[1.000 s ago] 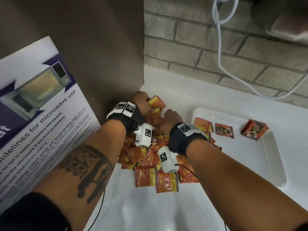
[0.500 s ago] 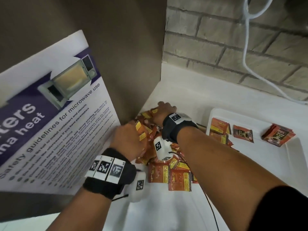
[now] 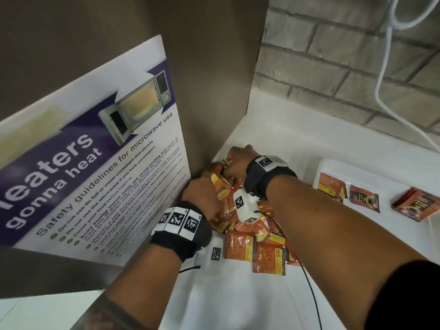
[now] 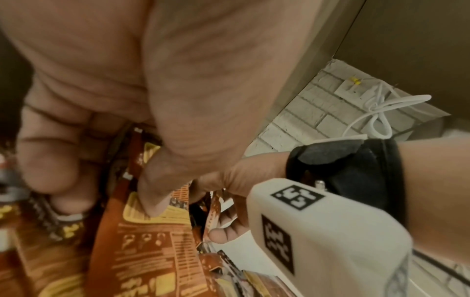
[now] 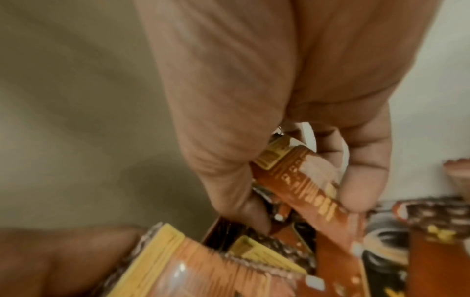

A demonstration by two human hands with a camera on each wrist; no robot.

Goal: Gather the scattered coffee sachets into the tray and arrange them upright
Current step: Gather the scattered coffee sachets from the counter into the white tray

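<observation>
A heap of red and yellow coffee sachets (image 3: 250, 236) lies on the white counter in the corner by the brown wall. My left hand (image 3: 204, 196) grips a bunch of sachets (image 4: 152, 241) at the heap's left side, thumb pressed on the top one. My right hand (image 3: 235, 163) reaches into the far end of the heap and pinches a sachet (image 5: 305, 180) between thumb and fingers. The white tray (image 3: 333, 164) sits at the right with a few sachets (image 3: 331, 186) lying flat and a small stack (image 3: 415, 207) leaning in it.
A microwave safety poster (image 3: 95, 175) hangs on the brown wall at my left. A brick wall (image 3: 345, 67) with a white cable (image 3: 390, 96) runs behind the counter. A thin black wire (image 3: 309, 289) trails from my right wrist over the counter.
The head view has swung left and closer. My left hand moved back from the far end to the heap's left side; my right hand went further into the corner.
</observation>
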